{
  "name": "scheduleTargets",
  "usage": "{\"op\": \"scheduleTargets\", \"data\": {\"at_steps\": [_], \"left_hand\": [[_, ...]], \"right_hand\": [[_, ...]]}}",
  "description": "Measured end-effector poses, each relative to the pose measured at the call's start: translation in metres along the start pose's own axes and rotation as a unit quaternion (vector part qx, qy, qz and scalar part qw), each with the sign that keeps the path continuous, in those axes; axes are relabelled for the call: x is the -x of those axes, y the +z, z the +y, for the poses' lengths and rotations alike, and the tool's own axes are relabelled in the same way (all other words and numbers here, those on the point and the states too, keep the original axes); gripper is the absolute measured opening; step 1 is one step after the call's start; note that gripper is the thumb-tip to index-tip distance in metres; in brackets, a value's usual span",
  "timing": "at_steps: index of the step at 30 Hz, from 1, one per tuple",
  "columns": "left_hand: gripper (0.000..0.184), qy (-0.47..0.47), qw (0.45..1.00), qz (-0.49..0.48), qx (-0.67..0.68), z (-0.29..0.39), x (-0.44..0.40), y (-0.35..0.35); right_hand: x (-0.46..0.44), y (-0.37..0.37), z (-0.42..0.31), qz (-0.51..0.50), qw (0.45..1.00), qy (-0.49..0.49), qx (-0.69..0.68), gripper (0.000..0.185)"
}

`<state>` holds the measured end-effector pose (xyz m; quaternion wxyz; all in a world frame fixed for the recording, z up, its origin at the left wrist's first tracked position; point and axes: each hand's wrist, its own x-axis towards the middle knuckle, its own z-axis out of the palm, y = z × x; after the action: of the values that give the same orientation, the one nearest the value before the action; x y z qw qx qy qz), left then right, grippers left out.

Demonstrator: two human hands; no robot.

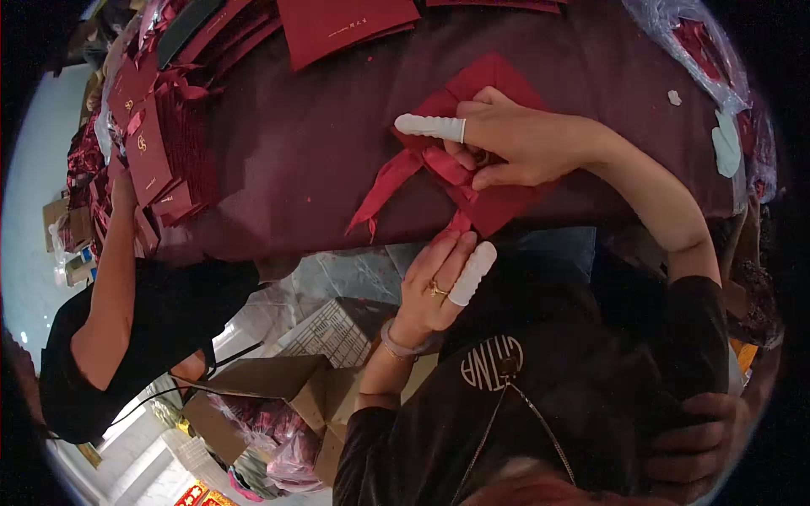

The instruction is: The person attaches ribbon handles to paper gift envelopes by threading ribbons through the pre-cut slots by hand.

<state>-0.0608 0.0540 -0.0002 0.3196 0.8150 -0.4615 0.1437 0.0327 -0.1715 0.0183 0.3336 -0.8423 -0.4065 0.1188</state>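
A dark red square piece (510,207), perhaps a folder or envelope, lies turned like a diamond at the near edge of the cloth-covered table. A brighter red ribbon (386,190) crosses it, one tail hanging out to the left. My right hand (506,143) is over the piece, thumb and curled fingers closed on a ribbon loop, while its index finger in a white ribbed finger cot points left. Below the table edge, my left hand (439,282) pinches another ribbon end. It wears a ring, a bracelet and a white finger cot.
Stacked red printed folders (160,160) stand at the left, where another person's arm (116,295) reaches in. More red folders (346,29) lie along the far side. Plastic-wrapped goods (700,51) sit at upper right. A cardboard box (287,375) with bagged red items stands below.
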Motion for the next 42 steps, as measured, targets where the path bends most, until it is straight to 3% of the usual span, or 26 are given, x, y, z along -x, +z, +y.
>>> {"op": "scheduleTargets", "data": {"at_steps": [6,8,10,12,14,17,25,28,33,36,39,42], "left_hand": [[0.038,-0.053,0.998,0.007,0.036,-0.005,0.027,0.007],[0.039,-0.084,0.996,0.006,0.019,-0.007,0.026,0.007],[0.038,-0.159,0.976,0.076,0.129,-0.002,0.014,0.005],[0.035,-0.168,0.974,0.144,0.040,-0.006,0.009,-0.003],[0.042,-0.238,0.937,0.229,-0.115,-0.019,-0.009,-0.005],[0.039,-0.297,0.931,0.135,-0.166,-0.029,-0.018,-0.011],[0.029,-0.320,0.904,0.282,-0.038,-0.037,-0.003,-0.006],[0.027,-0.293,0.914,0.249,-0.130,-0.037,0.003,-0.006],[0.031,-0.292,0.922,0.188,-0.170,-0.030,0.014,-0.010],[0.037,-0.310,0.921,0.185,-0.147,-0.025,0.018,-0.011],[0.042,-0.319,0.915,0.196,-0.149,-0.013,0.016,-0.011],[0.047,-0.189,0.935,0.179,-0.240,0.000,0.016,-0.004]], "right_hand": [[0.000,-0.003,0.000,-0.002,0.998,-0.008,-0.054,0.074],[0.000,-0.003,-0.003,-0.006,0.996,0.010,-0.088,0.086],[-0.001,-0.005,-0.007,-0.008,0.995,0.014,-0.096,0.086],[-0.001,-0.008,-0.009,-0.008,0.995,0.014,-0.100,0.087],[0.000,-0.008,-0.010,0.028,0.998,-0.001,-0.063,0.086],[-0.002,-0.005,-0.016,0.033,0.997,0.051,-0.053,0.089],[-0.008,-0.008,-0.017,-0.001,0.998,0.053,-0.045,0.090],[-0.005,-0.002,-0.014,0.008,0.997,0.050,-0.058,0.092],[-0.004,-0.006,-0.013,-0.003,0.998,0.043,-0.053,0.093],[-0.004,-0.010,-0.011,-0.009,0.986,0.022,-0.164,0.090],[-0.005,-0.003,0.009,0.081,0.915,-0.017,-0.395,0.085],[-0.007,-0.010,0.024,0.157,0.780,-0.005,-0.605,0.068]]}}
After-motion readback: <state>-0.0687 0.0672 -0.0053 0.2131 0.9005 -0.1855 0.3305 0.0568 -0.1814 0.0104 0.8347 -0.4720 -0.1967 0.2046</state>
